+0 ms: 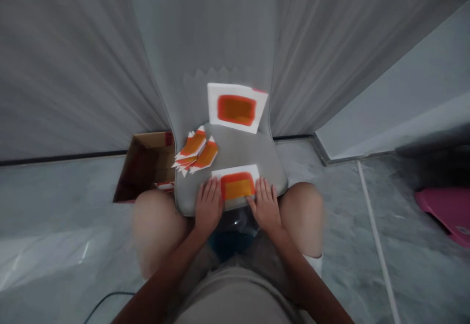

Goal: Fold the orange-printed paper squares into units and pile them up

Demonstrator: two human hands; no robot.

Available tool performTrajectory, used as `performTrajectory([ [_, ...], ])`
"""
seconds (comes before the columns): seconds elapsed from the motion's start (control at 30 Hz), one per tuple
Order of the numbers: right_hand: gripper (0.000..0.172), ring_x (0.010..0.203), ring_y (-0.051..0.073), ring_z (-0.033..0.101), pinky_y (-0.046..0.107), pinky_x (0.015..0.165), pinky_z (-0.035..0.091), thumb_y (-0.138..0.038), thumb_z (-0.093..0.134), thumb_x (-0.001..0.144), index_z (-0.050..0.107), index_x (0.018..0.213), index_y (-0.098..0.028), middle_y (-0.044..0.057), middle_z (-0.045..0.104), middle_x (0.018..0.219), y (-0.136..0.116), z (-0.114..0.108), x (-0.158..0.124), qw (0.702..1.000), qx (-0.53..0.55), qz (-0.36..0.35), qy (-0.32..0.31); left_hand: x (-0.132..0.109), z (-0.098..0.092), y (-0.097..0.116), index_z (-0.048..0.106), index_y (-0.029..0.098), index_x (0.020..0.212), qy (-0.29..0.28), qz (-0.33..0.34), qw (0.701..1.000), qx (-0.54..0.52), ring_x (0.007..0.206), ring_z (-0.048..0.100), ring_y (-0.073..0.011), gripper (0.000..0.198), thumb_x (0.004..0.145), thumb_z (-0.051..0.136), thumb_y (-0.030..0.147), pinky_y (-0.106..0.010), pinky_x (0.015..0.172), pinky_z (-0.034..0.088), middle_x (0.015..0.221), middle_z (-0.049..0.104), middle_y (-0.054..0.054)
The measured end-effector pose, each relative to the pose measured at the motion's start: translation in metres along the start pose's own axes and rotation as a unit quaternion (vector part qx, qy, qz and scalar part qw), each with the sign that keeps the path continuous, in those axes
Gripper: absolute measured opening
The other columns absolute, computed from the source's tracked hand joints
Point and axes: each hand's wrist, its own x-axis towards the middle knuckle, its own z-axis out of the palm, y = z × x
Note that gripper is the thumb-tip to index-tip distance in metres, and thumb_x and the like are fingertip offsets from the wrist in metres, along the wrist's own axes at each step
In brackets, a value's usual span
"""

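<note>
A white paper sheet with an orange and red printed panel (238, 185) lies flat at the front edge of the grey chair seat. My left hand (209, 204) rests on its left side, fingers stretched out. On its right side lies my right hand (265, 204), fingers also extended and slightly apart. Behind it, a second sheet with the same print (237, 107) leans against the chair's backrest. Several folded orange and white paper pieces (196, 151) with pointed ends are piled on the seat's left side.
An open cardboard box (147, 162) stands on the floor left of the chair (242, 150), with some orange and white paper inside. Grey curtains (73, 69) hang behind. A pink plastic object (446, 211) is at the far right. A dark cable (110, 294) runs along the floor.
</note>
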Motion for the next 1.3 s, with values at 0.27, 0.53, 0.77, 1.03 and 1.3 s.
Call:
performTrajectory([
  [0.27, 0.068, 0.162, 0.036, 0.027, 0.063, 0.128, 0.024, -0.039, 0.032, 0.11, 0.024, 0.168, -0.005, 0.023, 0.036, 0.169, 0.004, 0.0, 0.0, 1.0, 0.01, -0.009, -0.023, 0.016, -0.004, 0.08, 0.03, 0.014, 0.167, -0.103, 0.132, 0.983, -0.081, 0.162, 0.03, -0.0266, 0.062, 0.108, 0.04, 0.031, -0.053, 0.133, 0.028, 0.17, 0.039, -0.011],
  [0.53, 0.076, 0.161, 0.035, 0.028, 0.059, 0.13, 0.02, -0.051, 0.03, 0.111, 0.024, 0.167, 0.0, 0.025, 0.032, 0.17, -0.002, -0.013, 0.001, 0.998, -0.023, 0.014, -0.058, -0.001, -0.001, 0.05, 0.028, 0.018, 0.168, -0.161, 0.103, 0.981, -0.022, 0.159, 0.035, -0.0243, 0.066, 0.108, 0.043, 0.039, -0.048, 0.134, 0.023, 0.17, 0.038, -0.008],
  [0.77, 0.08, 0.16, 0.035, 0.03, 0.058, 0.129, 0.019, -0.058, 0.023, 0.111, 0.028, 0.166, 0.0, 0.027, 0.036, 0.168, -0.004, -0.013, 0.001, 0.999, -0.025, 0.017, -0.043, -0.03, -0.014, 0.018, 0.01, 0.016, 0.171, -0.126, 0.035, 0.991, 0.03, 0.159, 0.035, -0.0272, 0.073, 0.108, 0.042, 0.032, -0.05, 0.133, 0.021, 0.172, 0.031, -0.01],
  [1.03, 0.08, 0.16, 0.036, 0.029, 0.061, 0.129, 0.02, -0.059, 0.025, 0.11, 0.03, 0.165, 0.0, 0.028, 0.036, 0.168, 0.002, -0.013, 0.003, 0.999, -0.024, 0.003, -0.034, -0.025, -0.008, 0.007, 0.032, 0.021, 0.168, -0.061, 0.038, 0.997, -0.026, 0.152, 0.047, -0.0277, 0.064, 0.107, 0.05, 0.032, -0.049, 0.127, 0.033, 0.163, 0.049, -0.011],
  [1.3, 0.075, 0.159, 0.035, 0.032, 0.065, 0.13, 0.019, -0.056, 0.051, 0.105, 0.037, 0.165, -0.012, 0.022, 0.043, 0.167, 0.01, -0.022, 0.0, 0.992, -0.015, -0.112, -0.057, -0.008, -0.018, -0.019, 0.043, 0.024, 0.162, -0.111, 0.107, 0.987, -0.048, 0.155, 0.042, -0.0331, 0.071, 0.1, 0.063, 0.052, -0.057, 0.131, 0.025, 0.166, 0.047, -0.011],
])
